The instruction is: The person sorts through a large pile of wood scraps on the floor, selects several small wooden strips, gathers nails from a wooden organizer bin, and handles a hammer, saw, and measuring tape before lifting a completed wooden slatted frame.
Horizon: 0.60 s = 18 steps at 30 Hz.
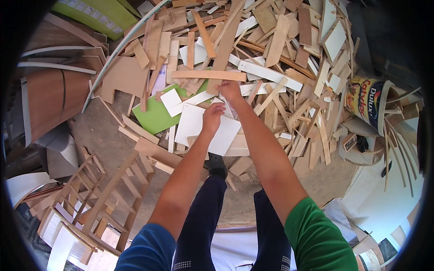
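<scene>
My right hand reaches into a heap of wood offcuts, its fingers closed at the edge of a tan wood piece. Just beyond those fingers a light-brown wood strip lies crosswise. Nearer to me, my left hand hovers above a large white board, its fingers loosely bent and nothing visible in them. Left of it lie a small white square piece and a bright green panel. What lies under my right palm is hidden.
Offcuts spread widely ahead and to the right. A printed paint bucket lies tipped at the right. Wooden frames stand at the lower left, with brown sheets above them. My shoe is beside the heap.
</scene>
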Each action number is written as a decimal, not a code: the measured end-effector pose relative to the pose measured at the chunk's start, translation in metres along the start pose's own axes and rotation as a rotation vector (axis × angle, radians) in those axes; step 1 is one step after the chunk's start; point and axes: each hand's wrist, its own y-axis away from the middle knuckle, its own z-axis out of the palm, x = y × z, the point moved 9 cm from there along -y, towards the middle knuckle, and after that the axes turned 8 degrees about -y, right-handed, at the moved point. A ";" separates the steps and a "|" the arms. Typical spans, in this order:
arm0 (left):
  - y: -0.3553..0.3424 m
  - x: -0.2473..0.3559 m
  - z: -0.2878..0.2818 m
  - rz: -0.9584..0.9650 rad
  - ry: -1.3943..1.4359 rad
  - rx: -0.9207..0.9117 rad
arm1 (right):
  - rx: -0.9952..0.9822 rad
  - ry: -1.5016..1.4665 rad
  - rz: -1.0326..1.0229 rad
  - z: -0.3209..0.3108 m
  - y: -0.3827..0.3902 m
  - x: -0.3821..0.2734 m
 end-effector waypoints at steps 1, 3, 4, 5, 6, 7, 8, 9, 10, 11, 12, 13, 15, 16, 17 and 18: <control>0.014 -0.003 -0.005 -0.076 0.041 0.038 | -0.039 -0.027 -0.025 0.003 0.012 -0.003; 0.042 -0.005 -0.027 -0.212 0.135 0.139 | -0.142 -0.072 -0.092 0.012 0.061 -0.030; 0.056 -0.001 -0.026 -0.231 0.135 0.141 | -0.074 -0.141 -0.182 -0.001 0.083 -0.037; 0.070 0.002 -0.023 -0.251 0.133 0.136 | 0.000 -0.210 -0.271 -0.018 0.106 -0.040; 0.086 0.004 -0.027 -0.272 0.132 0.148 | -0.082 -0.441 -0.119 -0.021 0.133 -0.048; 0.101 0.007 -0.026 -0.293 0.135 0.117 | -0.164 -0.666 0.037 -0.026 0.164 -0.067; 0.114 0.013 -0.019 -0.313 0.134 0.071 | -0.172 -0.737 0.084 -0.043 0.190 -0.082; 0.125 0.021 -0.011 -0.332 0.131 0.025 | -0.179 -0.808 0.129 -0.058 0.212 -0.092; 0.135 0.031 0.000 -0.354 0.156 -0.015 | -0.156 -0.831 0.155 -0.077 0.232 -0.096; 0.147 0.039 0.002 -0.376 0.186 -0.023 | -0.164 -0.850 0.194 -0.083 0.249 -0.099; 0.156 0.045 0.008 -0.401 0.213 -0.039 | -0.163 -0.871 0.233 -0.090 0.266 -0.098; 0.161 0.054 0.016 -0.392 0.217 -0.076 | -0.157 -0.710 0.233 -0.098 0.283 -0.096; 0.169 0.094 0.034 -0.331 0.252 -0.070 | -0.130 -0.390 0.224 -0.117 0.320 -0.089; 0.170 0.112 0.048 -0.306 0.267 -0.074 | -0.089 -0.131 0.115 -0.132 0.338 -0.092; 0.169 0.125 0.059 -0.293 0.307 -0.054 | -0.051 0.129 0.002 -0.143 0.357 -0.099; 0.167 0.134 0.070 -0.286 0.349 -0.033 | -0.011 0.390 -0.106 -0.152 0.376 -0.104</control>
